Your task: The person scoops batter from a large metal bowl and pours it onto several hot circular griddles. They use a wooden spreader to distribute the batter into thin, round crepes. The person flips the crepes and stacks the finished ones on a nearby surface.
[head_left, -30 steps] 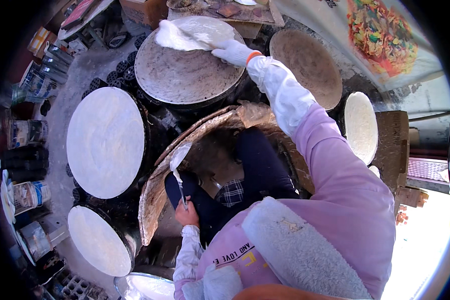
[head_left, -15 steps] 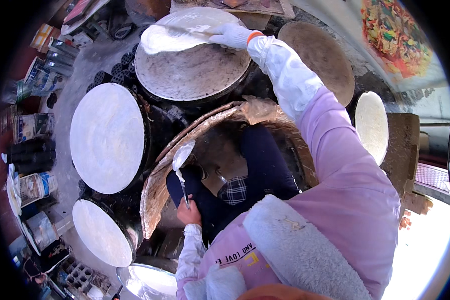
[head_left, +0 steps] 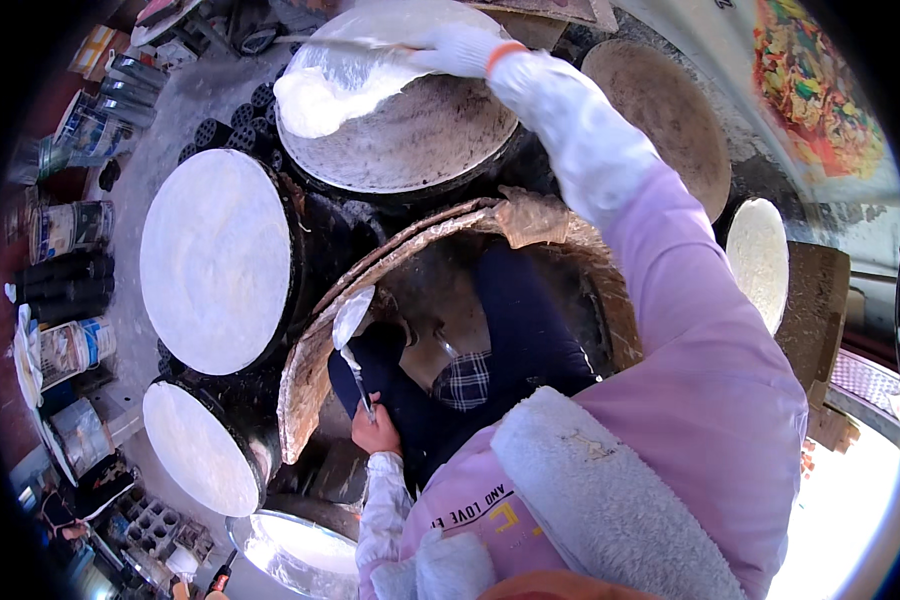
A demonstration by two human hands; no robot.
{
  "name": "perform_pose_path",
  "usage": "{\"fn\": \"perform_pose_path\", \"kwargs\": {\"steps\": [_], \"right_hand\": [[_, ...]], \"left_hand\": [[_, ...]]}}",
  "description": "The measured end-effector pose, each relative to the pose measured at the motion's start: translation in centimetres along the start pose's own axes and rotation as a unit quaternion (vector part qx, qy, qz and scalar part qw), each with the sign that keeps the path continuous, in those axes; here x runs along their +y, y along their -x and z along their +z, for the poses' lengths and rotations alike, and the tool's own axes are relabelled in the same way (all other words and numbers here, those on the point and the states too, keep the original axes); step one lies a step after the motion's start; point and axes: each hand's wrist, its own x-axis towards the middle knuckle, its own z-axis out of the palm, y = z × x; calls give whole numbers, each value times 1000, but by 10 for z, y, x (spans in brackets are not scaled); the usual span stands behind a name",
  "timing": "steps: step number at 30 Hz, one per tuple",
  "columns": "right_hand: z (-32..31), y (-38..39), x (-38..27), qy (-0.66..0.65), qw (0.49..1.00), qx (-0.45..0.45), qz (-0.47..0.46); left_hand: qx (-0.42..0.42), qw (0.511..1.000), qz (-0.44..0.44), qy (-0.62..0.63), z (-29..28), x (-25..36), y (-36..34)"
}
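At the far side, my gloved right hand (head_left: 457,51) is closed on what looks like a long thin spreading stick (head_left: 355,43), reaching left over a large round griddle (head_left: 410,150). Below the stick a thick white mass of batter (head_left: 320,103) lies on the left part of the griddle, and a wet white layer covers its far part. My bare left hand (head_left: 376,432) rests near my knee, wrapped round the handle of a ladle (head_left: 351,318). The ladle's bowl points away from me and is coated white. My right fingers are partly blurred.
Around me stand more round griddles, two at left with white sheets (head_left: 215,262) (head_left: 200,450), a bare brown one (head_left: 660,125) and a pale one (head_left: 757,265) at right. A curved, crusted rim (head_left: 310,385) surrounds my legs. Coal briquettes (head_left: 210,134) and a metal basin (head_left: 295,545) stand at left.
The white batter has gathered into a thicker lump at the griddle's left, and the stick now shows above it. My right hand moved slightly away from me; my left hand has barely moved.
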Motion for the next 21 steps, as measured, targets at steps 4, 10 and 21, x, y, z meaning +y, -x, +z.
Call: {"fn": "perform_pose_path", "kwargs": {"steps": [4,10,21], "right_hand": [[12,-7,-18,-50,989,-117,-74],[-7,153,-16,-208,964,-165,8],[-2,202,-48,-389,879,-190,200]], "left_hand": [[5,1000,3,9,1,4,2],[-9,999,-49,20,-5,-6,10],[-20,999,4,46,0,-2,6]]}}
